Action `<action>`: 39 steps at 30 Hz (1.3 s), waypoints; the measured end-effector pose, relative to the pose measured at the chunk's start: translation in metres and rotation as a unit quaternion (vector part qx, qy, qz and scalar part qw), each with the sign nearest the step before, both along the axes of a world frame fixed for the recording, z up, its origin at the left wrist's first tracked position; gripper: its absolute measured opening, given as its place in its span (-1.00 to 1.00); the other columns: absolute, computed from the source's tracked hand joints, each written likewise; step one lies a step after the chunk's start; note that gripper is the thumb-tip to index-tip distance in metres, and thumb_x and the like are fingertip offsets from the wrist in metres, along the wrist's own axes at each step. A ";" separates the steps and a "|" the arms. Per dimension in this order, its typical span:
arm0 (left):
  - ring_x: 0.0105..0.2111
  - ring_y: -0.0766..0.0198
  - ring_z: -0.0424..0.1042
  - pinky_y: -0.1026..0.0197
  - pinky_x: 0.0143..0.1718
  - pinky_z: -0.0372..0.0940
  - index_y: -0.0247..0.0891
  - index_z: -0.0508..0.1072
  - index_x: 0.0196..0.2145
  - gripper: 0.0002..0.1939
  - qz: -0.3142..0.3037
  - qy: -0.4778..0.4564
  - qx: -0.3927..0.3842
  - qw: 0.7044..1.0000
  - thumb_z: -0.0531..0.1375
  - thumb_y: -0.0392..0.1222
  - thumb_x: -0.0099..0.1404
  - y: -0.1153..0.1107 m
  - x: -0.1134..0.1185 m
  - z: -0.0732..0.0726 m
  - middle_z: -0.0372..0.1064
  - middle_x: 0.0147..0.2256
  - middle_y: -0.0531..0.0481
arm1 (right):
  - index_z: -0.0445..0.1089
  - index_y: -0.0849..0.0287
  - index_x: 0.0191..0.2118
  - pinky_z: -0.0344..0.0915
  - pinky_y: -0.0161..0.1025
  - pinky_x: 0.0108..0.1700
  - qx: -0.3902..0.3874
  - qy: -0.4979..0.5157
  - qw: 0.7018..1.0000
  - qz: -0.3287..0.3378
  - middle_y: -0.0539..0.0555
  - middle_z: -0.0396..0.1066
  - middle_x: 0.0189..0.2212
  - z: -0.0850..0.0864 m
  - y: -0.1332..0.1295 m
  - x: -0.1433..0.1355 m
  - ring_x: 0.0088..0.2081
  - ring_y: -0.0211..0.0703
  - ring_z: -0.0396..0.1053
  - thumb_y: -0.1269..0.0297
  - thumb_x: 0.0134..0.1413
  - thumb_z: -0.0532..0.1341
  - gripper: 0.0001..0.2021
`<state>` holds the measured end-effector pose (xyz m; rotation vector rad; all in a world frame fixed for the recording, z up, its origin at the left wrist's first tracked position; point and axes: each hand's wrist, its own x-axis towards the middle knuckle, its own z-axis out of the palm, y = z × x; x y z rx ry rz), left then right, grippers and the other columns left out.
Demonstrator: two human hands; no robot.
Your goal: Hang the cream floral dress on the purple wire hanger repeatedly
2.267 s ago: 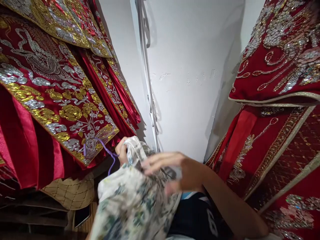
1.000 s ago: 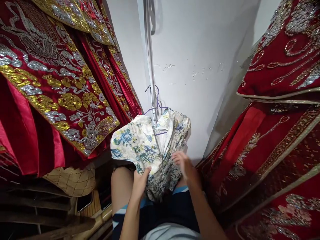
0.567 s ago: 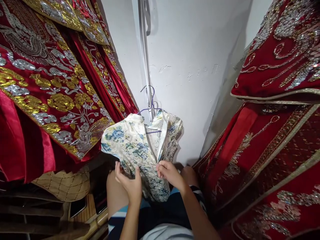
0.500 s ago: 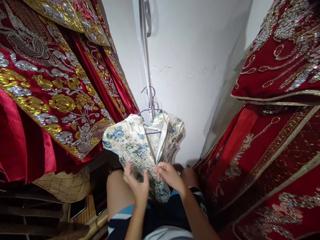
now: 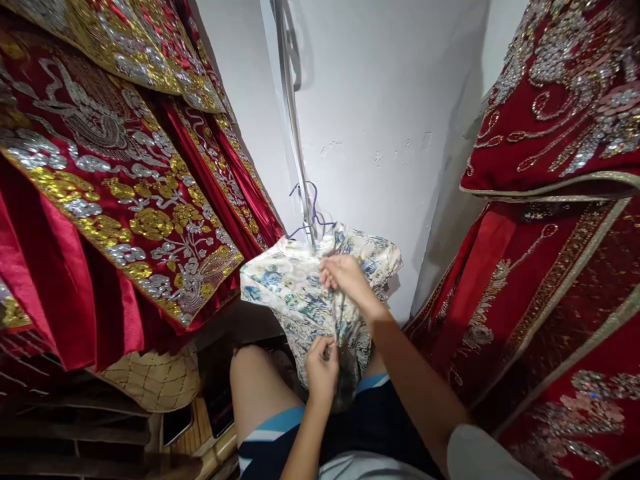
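Note:
A short-sleeved floral blouse (image 5: 295,283), cream with blue and green flowers, hangs in front of my knees on a purple hanger (image 5: 315,207). The hanger's hook is at a metal pole (image 5: 295,127). My right hand (image 5: 347,279) pinches the blouse's front edge just below the collar. Lower down the front opening, my left hand (image 5: 321,365) pinches the edge of the cloth between thumb and fingers. The two front edges lie close together between my hands. Any fastener under the fingertips is hidden.
Red garments with gold and silver sequins (image 5: 150,220) hang at the left. More beaded red garments (image 5: 505,287) hang at the right. A pale wall (image 5: 370,87) stands behind the pole. At lower left, a phone (image 5: 177,424) lies on a wooden surface beside a tan quilted item (image 5: 155,379).
My right hand has moved up the blouse front to near the collar. My left hand, loose before, has closed on the front edge. The neck opening has been drawn together.

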<state>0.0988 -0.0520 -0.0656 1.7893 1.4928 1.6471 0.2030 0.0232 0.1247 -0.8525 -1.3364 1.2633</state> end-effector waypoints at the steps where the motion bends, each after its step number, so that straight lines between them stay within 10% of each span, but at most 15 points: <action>1: -0.45 0.24 0.35 0.27 -0.39 0.21 -0.25 0.46 -0.46 -0.81 -0.017 0.016 -0.009 1.000 0.11 -0.28 0.29 0.001 0.004 0.001 0.32 -0.48 0.00 | 0.41 0.25 -0.47 0.06 -0.44 -0.67 0.010 0.017 1.000 -0.013 0.03 0.44 -0.65 0.016 0.007 0.002 -0.68 -0.35 0.28 0.34 0.05 0.20 -0.86; 6: -0.42 0.22 0.41 0.23 -0.35 0.27 -0.27 0.51 -0.29 -0.83 -0.070 0.049 -0.044 0.995 0.12 -0.36 0.23 0.007 0.001 0.038 0.41 -0.43 -0.03 | 0.40 0.23 -0.43 0.04 -0.44 -0.69 0.051 0.034 0.998 -0.010 -0.01 0.40 -0.69 0.030 0.008 0.006 -0.71 -0.35 0.26 0.28 0.00 0.20 -0.87; 11: -0.30 0.23 0.45 0.19 -0.20 0.31 -0.22 0.27 0.26 -0.54 -0.030 0.045 0.113 0.992 0.09 -0.18 0.44 0.023 -0.025 0.149 0.48 -0.27 -0.05 | 0.40 0.19 -0.40 0.09 -0.42 -0.62 0.108 0.005 0.994 -0.010 -0.08 0.37 -0.65 0.016 -0.005 0.014 -0.67 -0.36 0.26 0.26 0.03 0.18 -0.87; 16: -0.37 0.24 0.37 0.20 -0.28 0.24 -0.28 0.52 -0.24 -0.82 -0.032 0.164 0.195 0.966 0.14 -0.18 0.40 0.053 -0.030 0.230 0.45 -0.35 -0.04 | 0.37 0.19 -0.43 0.12 -0.39 -0.58 0.152 -0.017 0.988 -0.038 -0.10 0.29 -0.64 0.027 -0.011 0.015 -0.64 -0.37 0.23 0.21 0.10 0.19 -0.83; 26: -0.23 0.15 0.35 0.11 -0.14 0.20 -0.23 0.46 -0.34 -0.86 -0.010 0.135 0.196 0.971 0.19 -0.16 0.37 0.045 -0.041 0.208 0.44 -0.34 -0.01 | 0.30 0.16 -0.44 0.05 -0.33 -0.54 0.124 -0.009 0.990 -0.059 -0.11 0.22 -0.64 -0.004 -0.002 -0.016 -0.61 -0.32 0.15 0.15 0.11 0.16 -0.79; 31: -0.19 0.18 0.39 0.13 -0.08 0.24 -0.23 0.50 -0.31 -0.85 0.040 0.045 0.247 0.967 0.22 -0.12 0.35 0.045 -0.045 0.225 0.47 -0.29 -0.01 | 0.29 0.15 -0.52 -0.03 -0.32 -0.53 0.103 -0.042 0.991 -0.070 -0.11 0.19 -0.68 -0.028 0.000 -0.017 -0.62 -0.33 0.08 0.18 0.04 0.17 -0.79; 35: -0.31 0.27 0.40 0.21 -0.20 0.31 -0.25 0.50 -0.29 -0.85 0.063 -0.180 0.216 0.958 0.29 -0.13 0.24 0.051 -0.090 0.229 0.43 -0.33 0.00 | 0.30 0.16 -0.59 -0.07 -0.33 -0.54 0.029 -0.013 0.999 -0.028 -0.10 0.18 -0.71 -0.059 -0.013 -0.009 -0.63 -0.34 0.05 0.24 -0.07 0.16 -0.82; 39: -0.40 0.30 0.39 0.23 -0.23 0.39 -0.21 0.35 -0.42 -0.85 0.022 -0.368 0.108 0.923 0.21 -0.15 0.27 0.062 -0.150 0.201 0.25 -0.51 0.07 | 0.35 0.18 -0.54 -0.11 -0.34 -0.56 -0.037 0.089 0.993 0.063 -0.11 0.17 -0.72 -0.076 -0.037 -0.002 -0.64 -0.36 0.01 0.20 -0.08 0.19 -0.83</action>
